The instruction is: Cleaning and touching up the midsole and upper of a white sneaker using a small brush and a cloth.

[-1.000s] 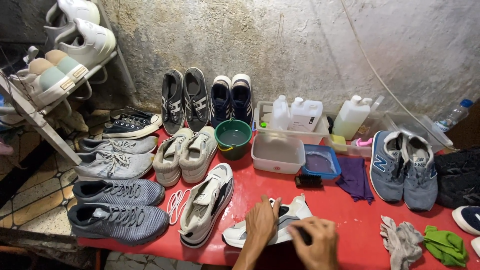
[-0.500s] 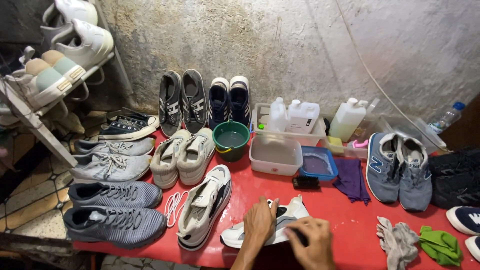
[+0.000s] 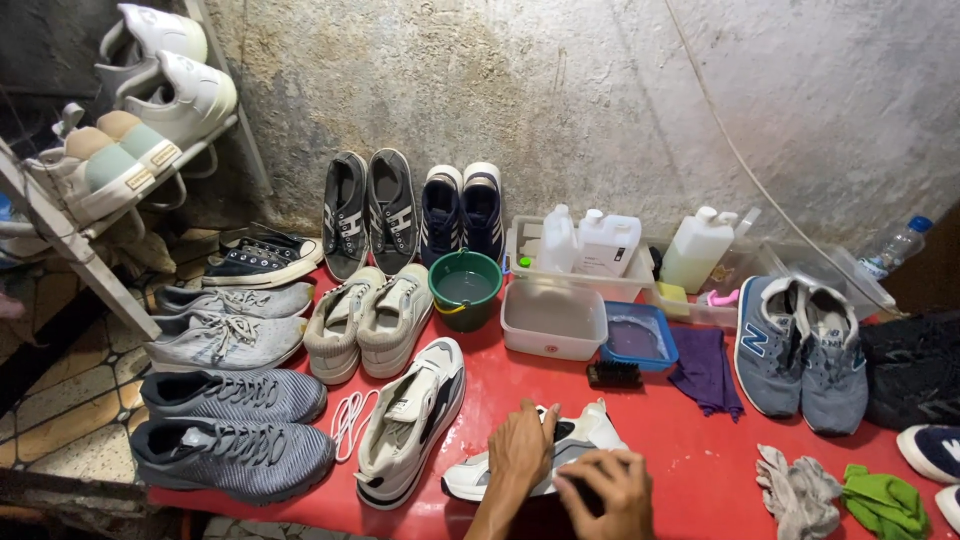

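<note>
A white and grey sneaker [image 3: 590, 440] lies on its side at the near edge of the red table [image 3: 700, 460]. My left hand [image 3: 522, 450] rests flat on its upper, fingers spread over the opening. My right hand [image 3: 610, 492] is curled over the sneaker's near side, next to the left hand. What the right fingers grip is hidden. A matching white sneaker [image 3: 412, 420] lies just left of my hands, with a loose white lace [image 3: 347, 420] beside it.
Pairs of shoes cover the table's left and back. A green bucket [image 3: 465, 288], clear tub [image 3: 555, 318], blue tray [image 3: 638, 338], black brush [image 3: 614, 374], purple cloth [image 3: 706, 368] and white bottles [image 3: 605, 242] stand behind. Blue-grey sneakers [image 3: 795, 345], rags [image 3: 795, 490] lie right. A shoe rack [image 3: 120, 120] stands left.
My hands stay on the white and grey sneaker with only small shifts. The view has drifted slightly.
</note>
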